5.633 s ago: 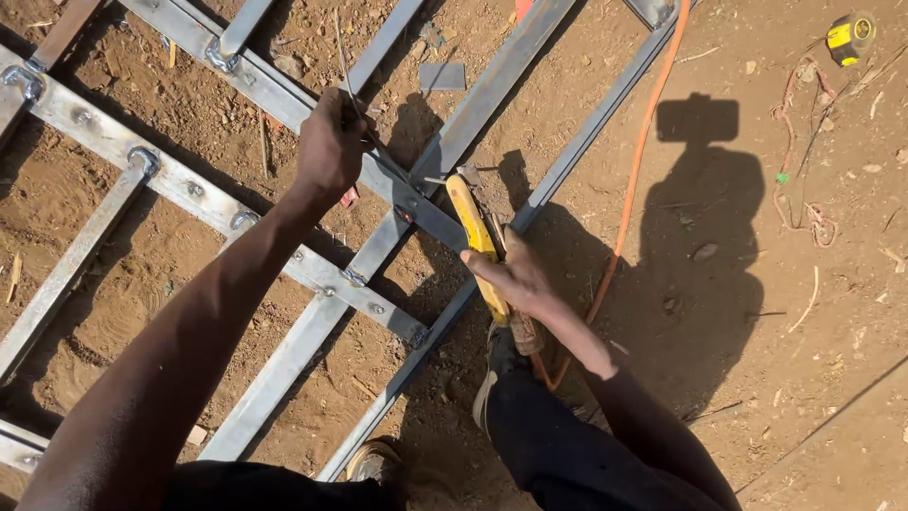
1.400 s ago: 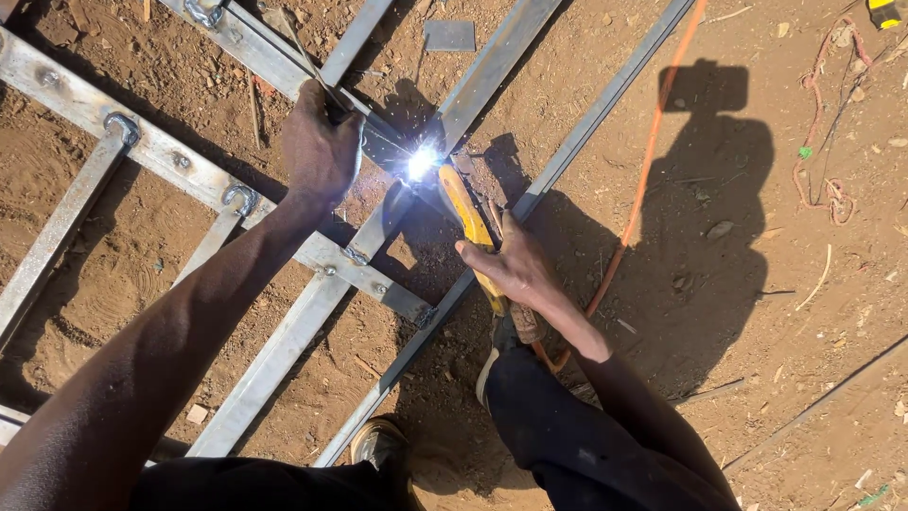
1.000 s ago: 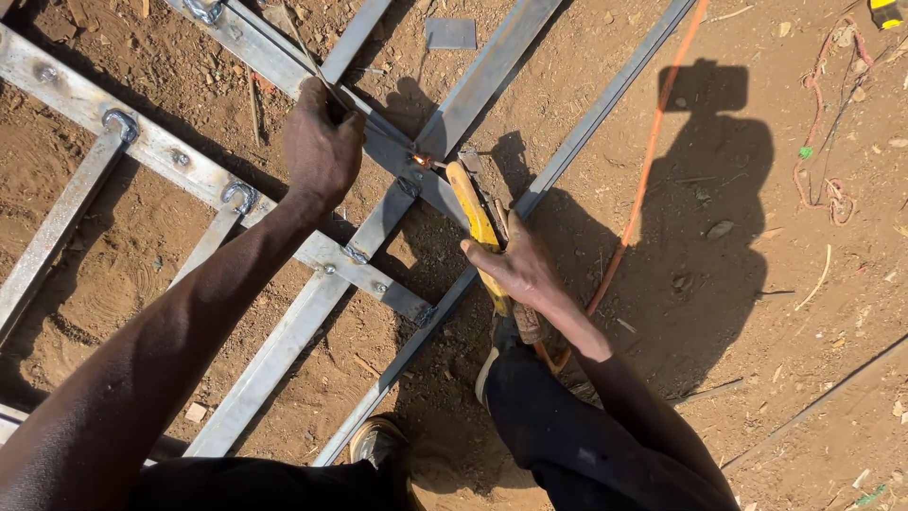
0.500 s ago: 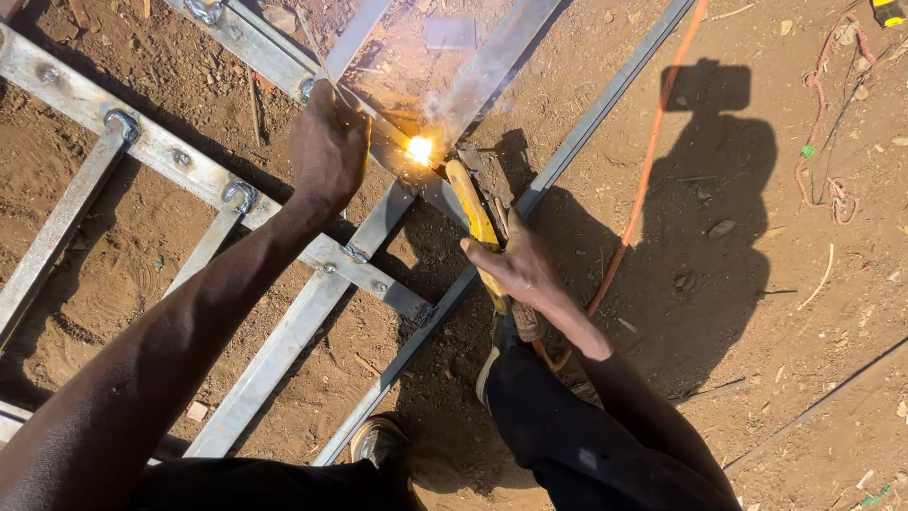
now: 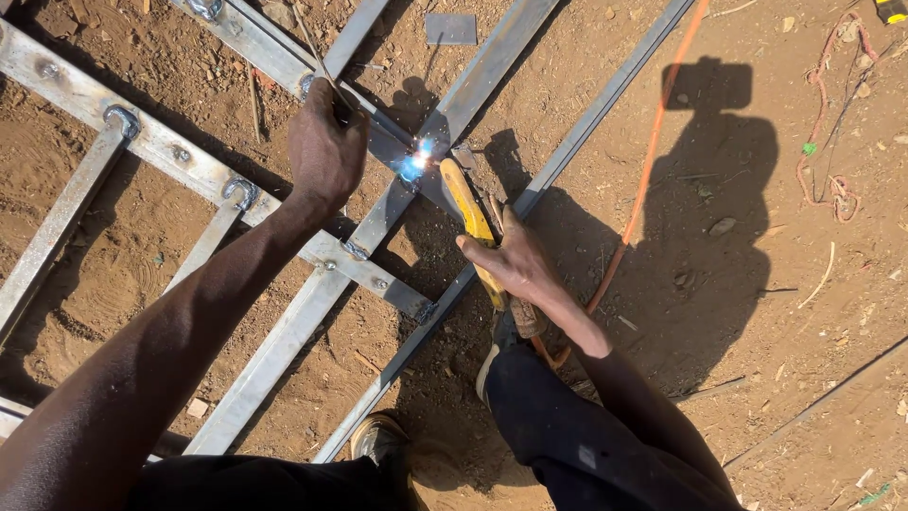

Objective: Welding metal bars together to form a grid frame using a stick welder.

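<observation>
Right grip [image 5: 515, 265] clenched on yellow electrode holder [image 5: 470, 216], left grip [image 5: 324, 147] grasping thin rod [image 5: 317, 57] over steel frame [image 5: 284, 341].

Hard, bright sunlight; crisp dark shadow of the person [image 5: 705, 218] falls right on the red dirt [image 5: 813, 378]. Welding arc [image 5: 416, 163] blooms blue-white w/ local glare. Focus sharp throughout; no visible motion blur.
</observation>
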